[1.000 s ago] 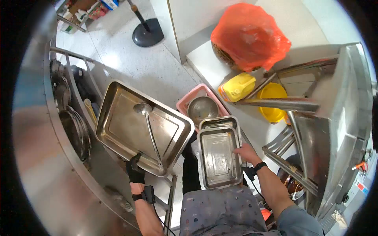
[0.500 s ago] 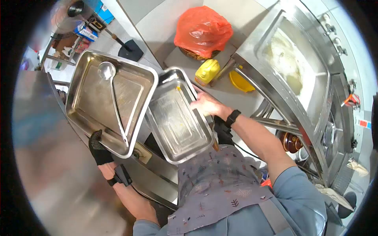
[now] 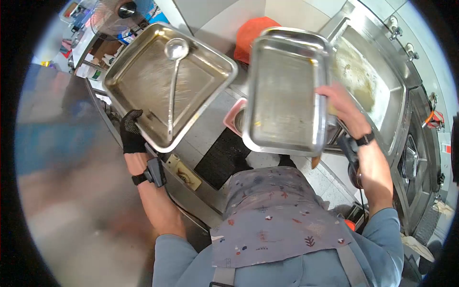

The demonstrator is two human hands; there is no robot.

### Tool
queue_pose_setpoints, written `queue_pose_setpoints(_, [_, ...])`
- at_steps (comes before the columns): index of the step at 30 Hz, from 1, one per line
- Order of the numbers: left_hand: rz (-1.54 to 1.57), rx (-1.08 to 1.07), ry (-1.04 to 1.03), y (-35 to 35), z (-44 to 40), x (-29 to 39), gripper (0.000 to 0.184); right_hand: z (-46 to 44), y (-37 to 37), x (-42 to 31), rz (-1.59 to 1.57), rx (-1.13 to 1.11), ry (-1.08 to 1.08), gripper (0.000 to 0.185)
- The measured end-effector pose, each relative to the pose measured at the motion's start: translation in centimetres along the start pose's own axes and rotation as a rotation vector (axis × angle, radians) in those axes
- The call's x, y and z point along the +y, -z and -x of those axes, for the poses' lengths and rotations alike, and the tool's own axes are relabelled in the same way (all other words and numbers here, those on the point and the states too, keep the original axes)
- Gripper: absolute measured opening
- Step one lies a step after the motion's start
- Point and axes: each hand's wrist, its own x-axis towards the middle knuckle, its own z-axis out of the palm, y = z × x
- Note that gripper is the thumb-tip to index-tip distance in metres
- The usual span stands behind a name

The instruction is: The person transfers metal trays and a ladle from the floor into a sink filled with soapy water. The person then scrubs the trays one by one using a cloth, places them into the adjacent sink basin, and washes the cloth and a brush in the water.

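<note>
My left hand [image 3: 131,131], in a black glove, grips the near left corner of a large steel tray [image 3: 136,79], tilted in the air. Inside that tray lies a metal ladle [image 3: 172,98], its bowl toward the far side. A smaller, deeper steel pan [image 3: 285,98] is held up by my right hand [image 3: 343,107], which is bare and slightly blurred, with fingers over the right rim. Its rim looks doubled; whether a second pan is stacked there I cannot tell. A brown tip [image 3: 316,162] sticks out below the pan.
At right stands a steel sink [image 3: 398,103] with cloudy water and taps [image 3: 395,32]. A steel counter [image 3: 71,191] runs along the left. Behind are a fan [image 3: 126,9] and an orange bag [image 3: 249,36]. A pink basin [image 3: 231,116] and a black mat [image 3: 222,155] are on the floor.
The smaller pan has swung right and up toward the sink, away from the large tray. The view has turned; the large tray now appears higher and further right, with the ladle still inside.
</note>
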Motion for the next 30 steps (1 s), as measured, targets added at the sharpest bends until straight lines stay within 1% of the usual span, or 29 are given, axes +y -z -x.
queue_pose_setpoints(1, [-0.084,-0.040,-0.088,0.3,-1.4,-0.9,0.015,0.2,2.7,1.1,0.087,0.041,-0.010,0.024])
queue_pose_setpoints(2, [-0.163,-0.051,-0.104,0.7,-2.7,-1.6,0.017,0.4,5.3,2.3,0.174,0.082,-0.022,0.024])
queue_pose_setpoints(4, [-0.326,-0.177,-0.339,1.0,-3.5,-2.4,0.019,2.7,7.7,2.6,0.127,0.305,-0.073,0.024])
queue_pose_setpoints(5, [-0.380,-0.188,-0.404,-0.3,-2.0,-1.5,0.021,3.8,8.9,2.2,0.129,0.303,-0.070,0.024])
queue_pose_setpoints(6, [-0.377,-0.189,-0.408,-0.5,-2.2,-1.3,0.021,4.8,10.2,1.6,-0.039,0.286,-0.146,0.023])
queue_pose_setpoints(7, [-0.364,-0.200,-0.343,-0.8,-2.5,-1.4,0.022,5.8,11.4,1.2,-0.205,0.275,-0.220,0.023])
queue_pose_setpoints(8, [-0.353,-0.217,-0.278,-1.7,-2.7,-1.4,0.022,6.3,13.2,1.8,-0.207,0.289,-0.218,0.023])
queue_pose_setpoints(9, [-0.280,-0.206,-0.176,-2.5,-2.4,-1.3,0.024,6.9,14.1,1.6,-0.172,0.387,-0.197,0.023])
queue_pose_setpoints(10, [-0.383,-0.235,-0.238,-2.7,-2.9,-1.3,0.025,7.6,14.9,1.4,-0.137,0.486,-0.174,0.023])
queue_pose_setpoints(11, [-0.440,-0.278,-0.315,-2.8,-3.1,-1.4,0.026,8.6,15.5,1.1,-0.205,0.567,-0.259,0.023])
queue_pose_setpoints(12, [-0.503,-0.318,-0.391,-3.0,-3.4,-1.3,0.026,8.8,16.9,1.7,-0.209,0.580,-0.252,0.023])
queue_pose_setpoints(13, [-0.500,-0.329,-0.401,-3.6,-3.3,-0.8,0.026,8.7,19.3,3.1,-0.206,0.607,-0.229,0.023])
queue_pose_setpoints(14, [-0.485,-0.293,-0.353,-3.7,-3.0,-0.5,0.026,8.9,20.8,3.7,-0.200,0.635,-0.203,0.023])
queue_pose_setpoints(15, [-0.470,-0.258,-0.307,-3.9,-2.7,-0.3,0.027,9.3,21.6,3.5,-0.226,0.625,-0.258,0.024])
queue_pose_setpoints(16, [-0.429,-0.299,-0.424,-3.7,-3.0,-0.2,0.028,9.3,22.7,4.1,-0.227,0.645,-0.246,0.024])
queue_pose_setpoints(17, [-0.438,-0.257,-0.545,-3.2,-2.4,-0.4,0.027,9.0,23.7,5.0,-0.246,0.648,-0.221,0.025])
queue_pose_setpoints(18, [-0.432,-0.221,-0.676,-4.4,-0.2,0.5,0.027,9.2,25.1,5.2,-0.264,0.675,-0.213,0.023])
queue_pose_setpoints(19, [-0.320,-0.301,-0.553,-3.6,-2.2,-0.6,0.027,9.1,25.6,5.0,-0.304,0.710,-0.229,0.022])
queue_pose_setpoints(21, [-0.305,-0.386,-0.455,-4.8,-3.9,-0.2,0.026,9.1,27.0,3.7,-0.390,0.763,-0.275,0.020])
queue_pose_setpoints(22, [-0.402,-0.367,-0.479,-6.1,-2.6,1.5,0.025,7.3,30.8,7.1,-0.359,0.731,-0.135,0.014])
queue_pose_setpoints(24, [-0.149,-0.377,-0.176,-8.5,-2.7,1.9,0.024,6.0,32.8,5.9,-0.381,0.706,-0.123,0.015])
queue_pose_setpoints(25, [-0.282,-0.366,-0.381,-10.0,-1.9,2.5,0.023,4.5,33.5,6.1,-0.311,0.736,-0.111,0.019])
queue_pose_setpoints(26, [-0.281,-0.364,-0.399,-11.3,-0.7,3.4,0.023,3.6,34.0,5.8,-0.243,0.766,-0.094,0.023])
queue_pose_setpoints(27, [-0.295,-0.381,-0.472,-12.3,0.1,3.9,0.022,3.6,32.9,4.2,-0.122,0.792,-0.115,0.026])
queue_pose_setpoints(28, [-0.306,-0.398,-0.543,-13.1,0.6,4.2,0.022,2.7,33.1,4.5,-0.128,0.792,-0.107,0.026])
queue_pose_setpoints(30, [-0.303,-0.408,-0.525,-14.9,1.6,4.7,0.021,0.7,33.5,5.9,0.232,0.735,-0.124,0.031])
